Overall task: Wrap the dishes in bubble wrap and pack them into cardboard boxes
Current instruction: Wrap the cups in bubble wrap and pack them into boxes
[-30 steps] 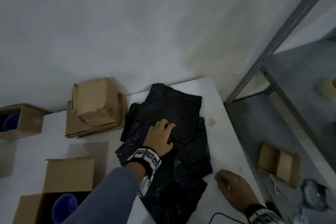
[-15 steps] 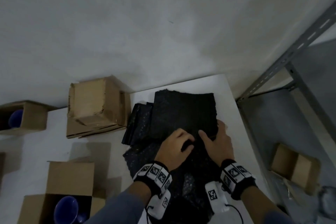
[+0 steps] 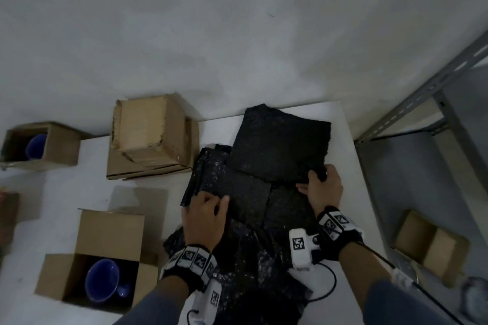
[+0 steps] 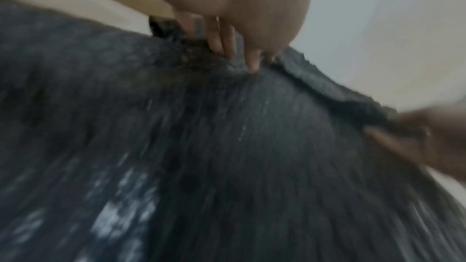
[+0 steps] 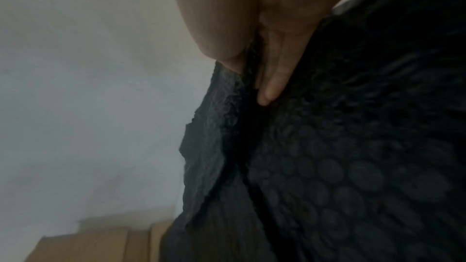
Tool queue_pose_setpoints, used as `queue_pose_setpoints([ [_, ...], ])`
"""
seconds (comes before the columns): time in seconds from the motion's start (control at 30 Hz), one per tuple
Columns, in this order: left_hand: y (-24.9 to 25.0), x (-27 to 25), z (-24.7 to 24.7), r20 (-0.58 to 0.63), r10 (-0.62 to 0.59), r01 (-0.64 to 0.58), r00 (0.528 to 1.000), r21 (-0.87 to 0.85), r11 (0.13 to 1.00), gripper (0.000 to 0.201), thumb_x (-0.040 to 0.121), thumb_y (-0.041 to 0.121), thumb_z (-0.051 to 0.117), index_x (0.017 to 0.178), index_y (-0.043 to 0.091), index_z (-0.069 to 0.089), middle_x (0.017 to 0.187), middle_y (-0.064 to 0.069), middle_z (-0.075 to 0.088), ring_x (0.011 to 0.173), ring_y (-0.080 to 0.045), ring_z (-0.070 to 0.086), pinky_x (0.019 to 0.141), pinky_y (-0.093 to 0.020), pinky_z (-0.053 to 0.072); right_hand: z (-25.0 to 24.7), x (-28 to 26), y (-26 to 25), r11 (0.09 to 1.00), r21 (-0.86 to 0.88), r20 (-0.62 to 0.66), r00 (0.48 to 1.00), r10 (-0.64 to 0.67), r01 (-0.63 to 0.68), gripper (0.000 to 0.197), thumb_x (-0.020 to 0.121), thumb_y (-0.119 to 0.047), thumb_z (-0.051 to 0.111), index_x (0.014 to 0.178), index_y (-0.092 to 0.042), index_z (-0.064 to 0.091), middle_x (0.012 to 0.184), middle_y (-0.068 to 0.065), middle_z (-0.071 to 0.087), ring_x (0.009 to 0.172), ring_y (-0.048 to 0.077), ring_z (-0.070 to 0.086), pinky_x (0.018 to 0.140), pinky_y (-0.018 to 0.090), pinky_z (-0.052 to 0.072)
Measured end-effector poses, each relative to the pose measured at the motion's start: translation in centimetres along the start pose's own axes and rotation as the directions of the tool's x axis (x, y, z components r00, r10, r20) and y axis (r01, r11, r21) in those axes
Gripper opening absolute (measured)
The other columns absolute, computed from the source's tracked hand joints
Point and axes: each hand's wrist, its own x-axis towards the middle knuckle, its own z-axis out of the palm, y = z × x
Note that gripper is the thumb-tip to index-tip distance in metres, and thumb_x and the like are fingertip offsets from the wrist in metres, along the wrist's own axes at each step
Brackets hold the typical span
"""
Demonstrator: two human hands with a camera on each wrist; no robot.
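Note:
A pile of black bubble wrap sheets (image 3: pixel 280 145) lies on the white table (image 3: pixel 351 192). My left hand (image 3: pixel 208 208) grips the near left corner of a sheet (image 3: pixel 248 192) on the pile. In the left wrist view its fingertips (image 4: pixel 252 63) pinch that sheet's edge (image 4: pixel 327 91). My right hand (image 3: pixel 320 185) holds the pile's right edge, thumb on top. The right wrist view shows a fingertip (image 5: pixel 267 95) tucked into a fold of bubble wrap (image 5: pixel 353 166). A blue mug (image 3: pixel 103 280) sits in an open cardboard box (image 3: pixel 111 232) at the near left.
A second open box (image 3: pixel 60 148) with a blue mug (image 3: pixel 37 142) stands at the far left. A closed box on flattened cardboard (image 3: pixel 148 134) sits left of the pile. A grey metal shelf (image 3: pixel 422 92) stands on the right, holding a small open box (image 3: pixel 430 243).
My right hand came up from the table's near right edge onto the pile. Both hands then spread apart, the left toward the sheet's left corner and the right to its right edge.

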Motion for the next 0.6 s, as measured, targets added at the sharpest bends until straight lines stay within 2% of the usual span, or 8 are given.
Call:
queue_pose_setpoints([
  [0.07, 0.5, 1.7, -0.4, -0.021, -0.031, 0.030, 0.999, -0.059, 0.998, 0.037, 0.087, 0.060, 0.055, 0.103, 0.026, 0.061, 0.116, -0.001, 0.050, 0.106, -0.028, 0.053, 0.088, -0.046, 0.045, 0.3, -0.3, 0.9, 0.997, -0.071, -0.003, 1.000, -0.021, 0.021, 0.013, 0.097, -0.015, 0.054, 0.106, -0.007, 0.058, 0.101, 0.012, 0.067, 0.075, 0.027, 0.070, 0.064, 0.031, 0.060],
  [0.13, 1.3, 3.2, -0.6, 0.100, -0.033, 0.036, 0.994, -0.032, 0.999, 0.057, 0.078, 0.057, 0.072, 0.121, 0.028, 0.050, 0.130, -0.005, 0.040, 0.118, -0.029, 0.043, 0.093, -0.052, 0.046, 0.4, -0.4, 1.0, 0.985, -0.161, -0.017, 0.998, -0.061, 0.058, 0.015, 0.098, -0.017, 0.053, 0.109, -0.007, 0.057, 0.100, 0.007, 0.065, 0.082, 0.024, 0.063, 0.074, 0.033, 0.054],
  [0.17, 1.5, 3.8, -0.5, 0.144, -0.038, 0.040, 0.989, -0.014, 0.999, 0.065, 0.074, 0.055, 0.076, 0.125, 0.027, 0.047, 0.131, -0.006, 0.039, 0.120, -0.029, 0.041, 0.094, -0.053, 0.047, 0.5, -0.6, 0.8, 0.979, -0.192, -0.019, 0.997, -0.078, 0.073, 0.016, 0.098, -0.017, 0.053, 0.108, -0.005, 0.056, 0.098, 0.006, 0.062, 0.083, 0.021, 0.058, 0.076, 0.030, 0.048],
  [0.23, 1.5, 4.7, -0.4, 0.148, -0.037, 0.048, 0.988, -0.072, 0.996, 0.055, 0.076, 0.046, 0.079, 0.120, 0.024, 0.055, 0.125, -0.006, 0.043, 0.117, -0.029, 0.045, 0.089, -0.048, 0.050, 0.6, -0.8, 0.4, 0.972, -0.216, -0.025, 0.995, -0.096, 0.089, 0.016, 0.099, -0.014, 0.052, 0.109, -0.002, 0.055, 0.096, 0.005, 0.058, 0.083, 0.019, 0.051, 0.076, 0.025, 0.039],
  [0.33, 0.7, 6.0, -0.9, 0.094, -0.058, 0.073, 0.994, -0.169, 0.983, 0.023, 0.086, 0.029, 0.075, 0.105, 0.017, 0.070, 0.116, -0.008, 0.059, 0.107, -0.030, 0.059, 0.084, -0.040, 0.051, 0.7, -0.7, 0.4, 0.966, -0.246, -0.041, 0.995, -0.094, 0.082, 0.018, 0.099, -0.014, 0.052, 0.111, 0.000, 0.056, 0.099, 0.011, 0.062, 0.084, 0.021, 0.052, 0.077, 0.026, 0.039],
  [0.43, -0.3, 6.6, -2.9, 0.037, -0.117, 0.123, 0.992, -0.296, 0.947, 0.023, 0.091, 0.030, 0.070, 0.106, 0.014, 0.076, 0.107, -0.008, 0.073, 0.101, -0.028, 0.066, 0.084, -0.031, 0.050, 0.9, -0.8, 0.6, 0.955, -0.280, -0.018, 0.995, -0.103, 0.094, 0.023, 0.098, -0.017, 0.052, 0.114, -0.001, 0.055, 0.111, 0.018, 0.064, 0.100, 0.032, 0.059, 0.086, 0.031, 0.041],
  [0.5, -0.7, 6.4, -5.1, -0.023, -0.161, 0.138, 0.987, -0.407, 0.903, 0.024, 0.092, 0.029, 0.068, 0.107, 0.011, 0.076, 0.101, -0.007, 0.075, 0.098, -0.023, 0.067, 0.079, -0.023, 0.043, 1.1, -1.0, 0.8, 0.940, -0.317, 0.028, 0.992, -0.121, 0.123, 0.030, 0.098, -0.017, 0.054, 0.123, 0.000, 0.055, 0.120, 0.019, 0.062, 0.110, 0.035, 0.057, 0.094, 0.034, 0.042],
  [0.6, -1.2, 5.2, -8.3, -0.045, -0.203, 0.149, 0.978, -0.531, 0.834, 0.022, 0.096, 0.030, 0.063, 0.098, 0.013, 0.076, 0.091, -0.002, 0.072, 0.091, -0.016, 0.063, 0.074, -0.023, 0.039, 1.3, -1.2, 1.0, 0.925, -0.354, 0.103, 0.989, -0.106, 0.136, 0.047, 0.093, -0.020, 0.062, 0.134, -0.002, 0.051, 0.131, 0.019, 0.058, 0.119, 0.035, 0.054, 0.105, 0.039, 0.042],
])
